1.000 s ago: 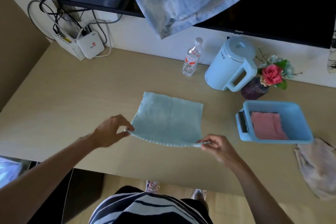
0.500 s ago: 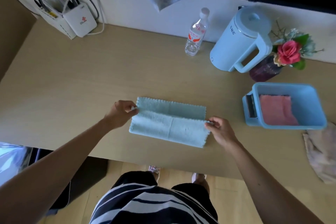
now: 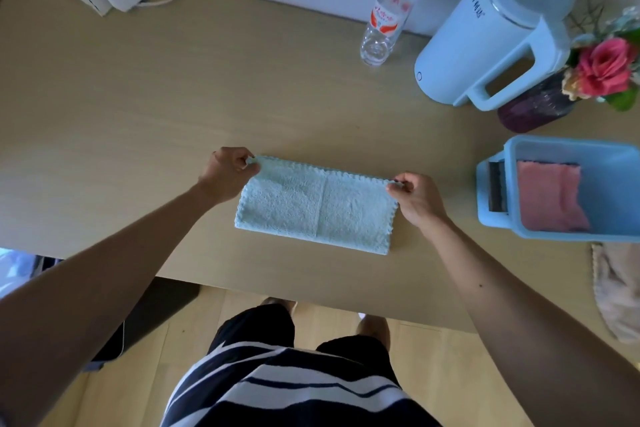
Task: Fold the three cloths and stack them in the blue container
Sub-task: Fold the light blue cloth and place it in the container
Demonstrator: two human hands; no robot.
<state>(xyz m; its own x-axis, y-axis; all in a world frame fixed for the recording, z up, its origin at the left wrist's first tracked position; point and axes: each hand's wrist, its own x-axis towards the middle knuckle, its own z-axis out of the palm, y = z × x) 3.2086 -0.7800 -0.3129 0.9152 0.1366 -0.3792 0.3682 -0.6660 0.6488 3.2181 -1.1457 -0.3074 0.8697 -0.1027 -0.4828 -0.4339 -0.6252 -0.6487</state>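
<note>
Cloth in work: we see a pale blue cloth (image 3: pixel 313 204) lying folded in half on the bench (image 3: pixel 138 107), a faint crease running down its middle.
Left hand: our left hand (image 3: pixel 227 172) is pinched tight on the far left corner of the pale blue cloth; the fingertips are curled under, so we cannot make out how much cloth they hold.
Right hand: our right hand (image 3: pixel 417 198) is pinched on the far right corner in the same way.
Blue container: the blue container (image 3: pixel 613 180) sits on the bench to the right, well apart from the pale blue cloth; its right side is cut off by the picture edge.
Pink cloth: a folded pink cloth (image 3: pixel 549 199) lies inside the container.
Beige cloth: a crumpled beige cloth (image 3: pixel 616 291) lies just in front of the container, partly out of the picture.
Behind: kettle (image 3: pixel 498 35), water bottle (image 3: pixel 388 10) and a flower vase (image 3: pixel 536 107), whose flowers run off the right edge.
</note>
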